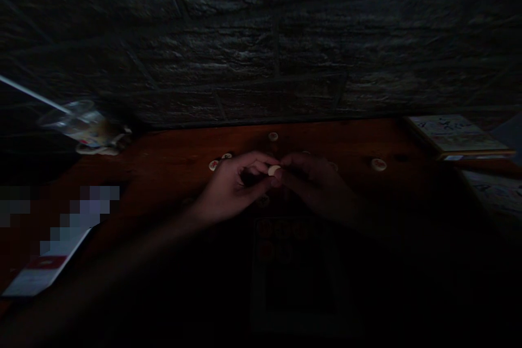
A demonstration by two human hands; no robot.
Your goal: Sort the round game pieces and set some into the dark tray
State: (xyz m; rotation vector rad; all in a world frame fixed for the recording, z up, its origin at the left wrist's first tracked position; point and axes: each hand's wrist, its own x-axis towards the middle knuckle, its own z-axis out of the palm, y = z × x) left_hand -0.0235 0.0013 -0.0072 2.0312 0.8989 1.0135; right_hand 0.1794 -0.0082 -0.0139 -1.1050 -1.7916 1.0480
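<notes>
A small round pale game piece (274, 171) is pinched between the fingertips of my left hand (236, 182) and my right hand (316, 182), which meet over the wooden table (179, 147). Other round pieces lie around them: one (273, 136) beyond the hands, two (213, 165) touching my left wrist's far side in view, one (379, 164) off to the right, and one (263, 200) in shadow just below. Nearer me is a dark tray (259, 283) with several reddish pieces in rows, barely visible.
At the left stand a clear plastic cup (92, 129) with a white straw and a partly pixelated flat item (53, 261). A flat box (460, 133) lies at the right, with another printed item (495, 190) nearer. Behind the table rises a dark stone wall (261, 43).
</notes>
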